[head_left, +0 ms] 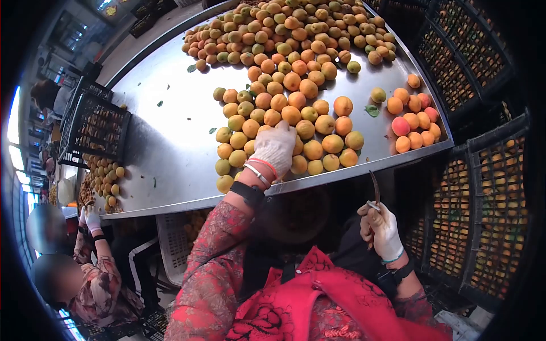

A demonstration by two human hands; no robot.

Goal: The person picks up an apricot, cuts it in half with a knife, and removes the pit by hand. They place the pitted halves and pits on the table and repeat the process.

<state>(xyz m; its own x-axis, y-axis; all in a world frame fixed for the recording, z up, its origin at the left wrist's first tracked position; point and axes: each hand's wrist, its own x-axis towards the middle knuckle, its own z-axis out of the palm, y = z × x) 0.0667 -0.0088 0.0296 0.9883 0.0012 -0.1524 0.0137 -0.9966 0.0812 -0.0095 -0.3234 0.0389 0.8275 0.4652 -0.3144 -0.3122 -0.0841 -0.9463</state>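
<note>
My left hand [276,146], in a white knit glove, is over the loose apricots [305,129] on the metal table [170,142]. Its bent fingers point down among the fruit, right at an orange apricot [291,115], and the fingertips are hidden. Below the table's front edge, my right hand [384,232], also gloved in white, is closed around a thin, curved, brown blade-like thing [375,186] that sticks up past the fingers. Yellow, green-tinged and orange apricots lie around my left hand.
A big heap of apricots [284,28] covers the far side. Redder apricots [413,122] sit grouped near the right edge. Filled black crates [476,196] stand at the right. On the left, a tilted black crate [96,128] is near more apricots and another person's gloved hands [91,219].
</note>
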